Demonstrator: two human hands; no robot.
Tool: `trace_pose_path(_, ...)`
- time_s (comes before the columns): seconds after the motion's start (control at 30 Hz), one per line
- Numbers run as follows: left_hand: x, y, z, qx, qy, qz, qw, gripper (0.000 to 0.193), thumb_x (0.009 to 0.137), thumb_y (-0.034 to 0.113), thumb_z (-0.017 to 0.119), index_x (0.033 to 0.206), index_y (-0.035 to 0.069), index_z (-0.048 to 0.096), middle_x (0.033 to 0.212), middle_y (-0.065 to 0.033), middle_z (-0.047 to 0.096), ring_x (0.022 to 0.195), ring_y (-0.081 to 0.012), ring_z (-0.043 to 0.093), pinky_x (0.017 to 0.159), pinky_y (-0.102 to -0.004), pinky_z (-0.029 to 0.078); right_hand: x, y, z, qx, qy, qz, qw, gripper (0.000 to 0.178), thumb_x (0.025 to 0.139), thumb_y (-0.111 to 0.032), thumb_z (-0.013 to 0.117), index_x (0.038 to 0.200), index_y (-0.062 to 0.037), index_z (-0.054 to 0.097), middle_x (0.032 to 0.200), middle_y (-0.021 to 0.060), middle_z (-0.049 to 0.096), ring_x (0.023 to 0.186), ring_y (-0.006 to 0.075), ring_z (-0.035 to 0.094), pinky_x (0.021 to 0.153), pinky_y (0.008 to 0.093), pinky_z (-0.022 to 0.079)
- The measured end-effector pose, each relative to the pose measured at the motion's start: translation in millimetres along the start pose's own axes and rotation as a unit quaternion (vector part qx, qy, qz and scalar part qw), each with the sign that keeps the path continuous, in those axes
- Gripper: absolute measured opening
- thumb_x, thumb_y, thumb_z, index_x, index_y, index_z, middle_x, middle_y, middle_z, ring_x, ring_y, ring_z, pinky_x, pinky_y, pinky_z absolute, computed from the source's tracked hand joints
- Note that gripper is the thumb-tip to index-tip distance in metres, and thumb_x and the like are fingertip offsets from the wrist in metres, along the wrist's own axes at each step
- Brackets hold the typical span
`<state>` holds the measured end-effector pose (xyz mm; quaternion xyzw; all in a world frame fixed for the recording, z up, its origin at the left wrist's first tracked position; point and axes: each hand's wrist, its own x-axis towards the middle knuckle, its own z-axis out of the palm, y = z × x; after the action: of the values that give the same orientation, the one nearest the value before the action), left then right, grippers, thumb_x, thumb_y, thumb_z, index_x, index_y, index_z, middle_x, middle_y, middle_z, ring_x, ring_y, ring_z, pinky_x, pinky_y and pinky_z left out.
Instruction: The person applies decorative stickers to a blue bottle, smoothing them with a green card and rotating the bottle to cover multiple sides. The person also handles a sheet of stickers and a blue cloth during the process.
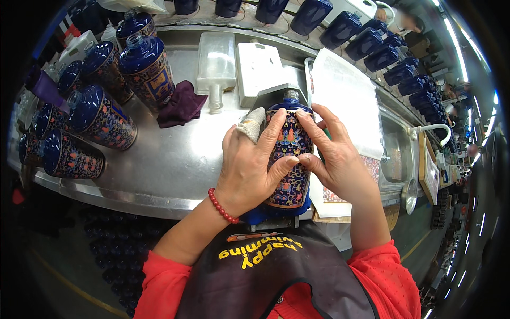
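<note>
A dark blue bottle [289, 139] with a colourful floral pattern lies face up in front of me, its clear glass neck pointing away. Its base end rests against blue cloth [268, 213]. My left hand [249, 159] lies along its left side, index finger and thumb stretched out on the patterned face. Whitish cloth [251, 125] wraps one finger of that hand. From the right, my right hand [337, 151] presses spread fingertips on the bottle's shoulder and side. The two thumb tips nearly meet over the middle of the pattern. Neither hand wraps round the bottle.
Several patterned bottles [149, 74] stand at the left, beside a purple cloth [182, 105]. A clear bottle [216, 66] and a white container [258, 69] lie behind my hands. White sheets [348, 95] cover the right side, near a sink [396, 151]. Plain blue bottles [340, 29] line the far conveyor.
</note>
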<state>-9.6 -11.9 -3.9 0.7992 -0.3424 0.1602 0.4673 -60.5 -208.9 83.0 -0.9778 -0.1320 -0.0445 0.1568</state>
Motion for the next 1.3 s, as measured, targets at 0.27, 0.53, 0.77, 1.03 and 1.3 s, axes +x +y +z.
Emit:
trace_pose_path(0.27,3.5,2.0,3.4,0.016,-0.003,0.0,1.0,0.077,0.098,0.057,0.057,0.15,0.002,0.047,0.134,-0.0241,0.056,0.119,-0.0414,0.054,0.106,-0.0546,0.035,-0.7,1.3,1.6,0.002,0.001,0.006,1.0,0.067,0.093,-0.04,0.071,0.149,-0.009,0.052,0.153,0.0192,0.041,0.116,0.0346,0.056,0.1,0.0439,0.051)
trace_pose_path(0.53,1.0,-0.5,3.3,-0.005,0.004,-0.004,1.0,0.077,0.098,0.056,0.059,0.151,0.002,0.046,0.135,-0.0279,0.054,0.12,-0.0433,0.054,0.106,-0.0532,0.037,-1.7,1.3,1.4,0.007,0.007,0.0,1.0,0.067,0.095,-0.045,0.069,0.149,-0.0089,0.052,0.152,0.019,0.042,0.117,0.0349,0.057,0.1,0.0444,0.051)
trace_pose_path(0.77,0.2,-1.6,4.1,-0.047,0.007,-0.012,0.999,0.077,0.098,0.055,0.058,0.151,0.002,0.046,0.136,-0.028,0.054,0.124,-0.0446,0.053,0.108,-0.0532,0.037,-1.4,1.9,2.9,0.011,0.007,0.004,1.0,0.067,0.095,-0.046,0.068,0.149,-0.0091,0.052,0.152,0.019,0.043,0.118,0.035,0.056,0.1,0.0446,0.051)
trace_pose_path(1.03,-0.1,-3.0,3.5,-0.029,0.003,0.002,1.0,0.076,0.098,0.055,0.059,0.151,0.001,0.046,0.137,-0.028,0.055,0.126,-0.0449,0.053,0.108,-0.0533,0.037,-0.9,1.8,3.7,0.009,0.01,0.0,1.0,0.067,0.096,-0.044,0.068,0.15,-0.0091,0.051,0.152,0.02,0.042,0.119,0.0355,0.056,0.101,0.0444,0.051)
trace_pose_path(1.3,1.3,-7.8,6.8,-0.068,0.012,-0.006,0.998,0.076,0.098,0.056,0.059,0.152,0.004,0.046,0.137,-0.0265,0.056,0.125,-0.0443,0.054,0.108,-0.0528,0.037,-1.6,-0.1,2.6,0.006,0.003,0.008,1.0,0.067,0.095,-0.042,0.07,0.15,-0.0079,0.051,0.152,0.02,0.041,0.117,0.0348,0.056,0.1,0.044,0.051)
